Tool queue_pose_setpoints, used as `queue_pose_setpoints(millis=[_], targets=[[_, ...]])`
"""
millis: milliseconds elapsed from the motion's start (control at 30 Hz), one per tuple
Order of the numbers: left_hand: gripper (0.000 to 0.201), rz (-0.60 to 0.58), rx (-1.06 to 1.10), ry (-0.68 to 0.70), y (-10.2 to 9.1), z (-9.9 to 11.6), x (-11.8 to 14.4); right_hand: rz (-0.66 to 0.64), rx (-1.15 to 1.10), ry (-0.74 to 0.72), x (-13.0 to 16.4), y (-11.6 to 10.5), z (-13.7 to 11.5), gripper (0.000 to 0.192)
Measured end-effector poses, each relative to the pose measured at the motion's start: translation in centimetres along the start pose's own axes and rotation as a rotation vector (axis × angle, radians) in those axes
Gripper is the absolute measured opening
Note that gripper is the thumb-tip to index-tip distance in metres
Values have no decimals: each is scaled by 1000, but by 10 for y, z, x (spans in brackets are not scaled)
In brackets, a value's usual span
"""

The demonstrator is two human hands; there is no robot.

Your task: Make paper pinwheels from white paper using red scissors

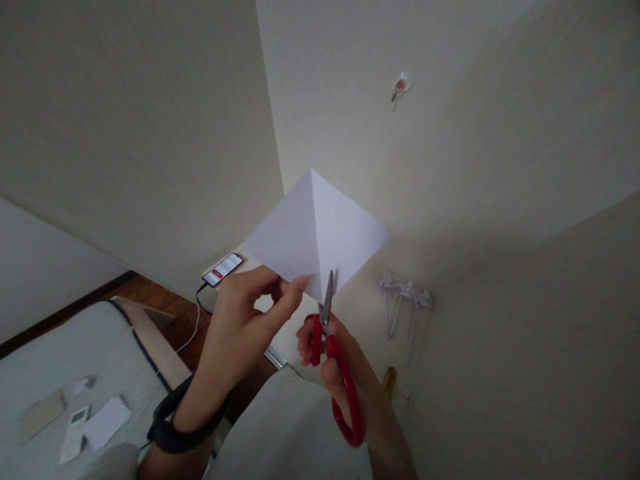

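A folded sheet of white paper (316,230) is held up in the air in front of a cream wall corner, a sharp crease running from its top point down the middle. Its lower edge is pinched between the thumb and fingers of the left hand (250,313), whose wrist carries a black band (183,427). Just to the right, the right hand (345,373) has its fingers through the red handles of a pair of scissors (336,363); the steel blades point up and meet the paper's bottom corner, nearly pressed together.

Beyond the paper, a smartphone (223,269) lies with its screen lit, showing a red bar; the writing is too small to read. A white cable (185,340) runs from it. To the right lie several white paper pinwheels on sticks (404,303). At the lower left, a white remote control (74,433) and paper scraps (106,421) rest on a pale mattress (60,353). An orange-centred hook (400,85) sits on the wall.
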State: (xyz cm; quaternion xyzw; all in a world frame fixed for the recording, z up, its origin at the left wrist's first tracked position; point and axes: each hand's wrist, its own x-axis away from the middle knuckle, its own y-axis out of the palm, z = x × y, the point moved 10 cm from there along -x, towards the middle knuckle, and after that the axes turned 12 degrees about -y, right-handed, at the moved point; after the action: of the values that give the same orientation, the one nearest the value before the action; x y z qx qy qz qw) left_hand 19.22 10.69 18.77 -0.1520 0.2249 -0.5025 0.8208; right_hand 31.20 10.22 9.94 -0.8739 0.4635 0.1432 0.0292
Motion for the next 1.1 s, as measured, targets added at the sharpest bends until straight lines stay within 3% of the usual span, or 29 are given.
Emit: queue_pose_setpoints(millis=[1100], targets=[[32, -30, 29, -9, 2, 2, 0, -64, -107, -9, 3, 6, -1, 53]])
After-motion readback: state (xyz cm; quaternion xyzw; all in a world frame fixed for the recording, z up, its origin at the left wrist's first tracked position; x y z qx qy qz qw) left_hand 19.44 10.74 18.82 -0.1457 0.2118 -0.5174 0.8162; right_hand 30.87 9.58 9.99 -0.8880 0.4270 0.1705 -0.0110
